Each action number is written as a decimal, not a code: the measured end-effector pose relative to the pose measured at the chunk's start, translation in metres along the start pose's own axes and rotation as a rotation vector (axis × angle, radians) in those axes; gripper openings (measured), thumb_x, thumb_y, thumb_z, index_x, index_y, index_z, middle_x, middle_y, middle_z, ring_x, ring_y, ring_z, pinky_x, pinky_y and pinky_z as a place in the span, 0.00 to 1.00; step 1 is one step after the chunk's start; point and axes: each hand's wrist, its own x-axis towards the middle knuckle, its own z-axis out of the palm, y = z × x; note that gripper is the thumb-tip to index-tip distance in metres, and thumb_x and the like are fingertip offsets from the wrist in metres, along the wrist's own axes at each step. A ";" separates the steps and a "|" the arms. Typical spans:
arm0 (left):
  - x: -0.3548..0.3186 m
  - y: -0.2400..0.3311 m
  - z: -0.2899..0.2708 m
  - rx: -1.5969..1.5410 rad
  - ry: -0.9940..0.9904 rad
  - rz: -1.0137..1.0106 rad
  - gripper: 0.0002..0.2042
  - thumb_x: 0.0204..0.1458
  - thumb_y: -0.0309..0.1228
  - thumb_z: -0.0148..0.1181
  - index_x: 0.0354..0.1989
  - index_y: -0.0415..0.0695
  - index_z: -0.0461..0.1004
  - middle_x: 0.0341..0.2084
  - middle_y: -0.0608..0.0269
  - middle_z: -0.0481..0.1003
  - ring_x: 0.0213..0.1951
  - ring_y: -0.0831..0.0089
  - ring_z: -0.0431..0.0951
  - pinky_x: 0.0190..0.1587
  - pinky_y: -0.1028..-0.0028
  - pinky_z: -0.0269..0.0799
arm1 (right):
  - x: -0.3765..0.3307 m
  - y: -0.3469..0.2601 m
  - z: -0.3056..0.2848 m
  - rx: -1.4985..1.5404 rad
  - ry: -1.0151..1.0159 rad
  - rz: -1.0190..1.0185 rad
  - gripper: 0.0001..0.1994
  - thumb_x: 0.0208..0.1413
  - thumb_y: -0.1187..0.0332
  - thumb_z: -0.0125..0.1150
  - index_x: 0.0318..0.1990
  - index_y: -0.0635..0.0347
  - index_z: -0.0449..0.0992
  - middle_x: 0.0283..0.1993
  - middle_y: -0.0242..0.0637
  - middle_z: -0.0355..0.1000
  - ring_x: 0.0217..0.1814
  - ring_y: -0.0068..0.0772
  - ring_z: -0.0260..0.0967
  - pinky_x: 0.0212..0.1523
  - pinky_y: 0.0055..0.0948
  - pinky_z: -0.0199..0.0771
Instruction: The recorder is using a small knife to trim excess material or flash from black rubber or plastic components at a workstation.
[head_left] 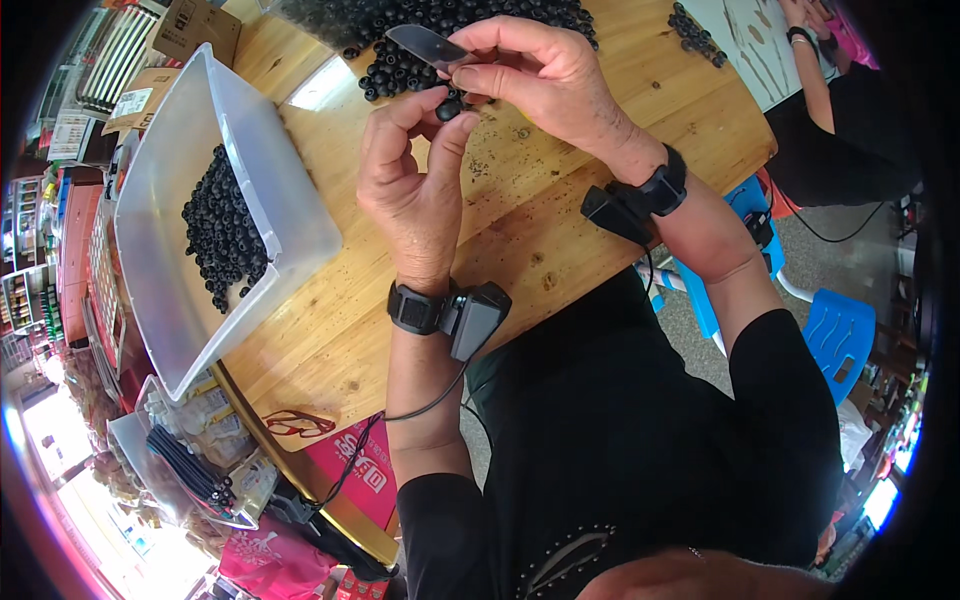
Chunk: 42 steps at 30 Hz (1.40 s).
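Note:
Over the wooden table (490,230), my left hand (412,185) pinches a small round black part (449,110) between thumb and fingertips. My right hand (560,85) grips a small knife (430,45), its dark blade pointing left above that part. Just beyond both hands lies a large heap of similar black parts (395,75), some with hollow centres. To my left, a translucent white plastic bin (300,205) stands tilted in view with a pile of black parts (222,230) inside. Dark crumbs (485,165) are scattered on the wood below my hands.
Red-framed glasses (298,424) rest near the table's left front edge. A smaller group of black parts (697,38) sits at the far right, near another person's arm (815,80). A blue stool (838,340) stands right. Cables hang from wrist devices (478,318).

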 end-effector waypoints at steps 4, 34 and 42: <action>-0.002 0.002 0.002 0.146 0.030 0.102 0.14 0.48 0.19 0.74 0.44 0.42 0.81 0.33 0.68 0.76 0.32 0.80 0.73 0.38 0.78 0.72 | 0.007 -0.018 0.005 0.163 0.012 0.209 0.10 0.64 0.79 0.63 0.51 0.66 0.79 0.41 0.32 0.79 0.39 0.17 0.74 0.39 0.20 0.76; -0.012 0.011 0.020 0.078 0.072 -0.031 0.14 0.55 0.15 0.67 0.50 0.36 0.79 0.42 0.65 0.79 0.39 0.78 0.75 0.48 0.77 0.73 | 0.009 0.012 0.003 -0.091 -0.302 0.368 0.12 0.57 0.73 0.67 0.49 0.63 0.83 0.40 0.40 0.83 0.39 0.27 0.80 0.42 0.27 0.80; 0.027 0.053 0.085 0.310 -0.274 0.071 0.13 0.52 0.16 0.69 0.46 0.39 0.81 0.35 0.65 0.80 0.32 0.80 0.74 0.38 0.79 0.72 | -0.014 0.049 0.011 0.354 -0.271 0.240 0.05 0.53 0.71 0.66 0.35 0.63 0.81 0.32 0.39 0.80 0.33 0.30 0.78 0.34 0.30 0.75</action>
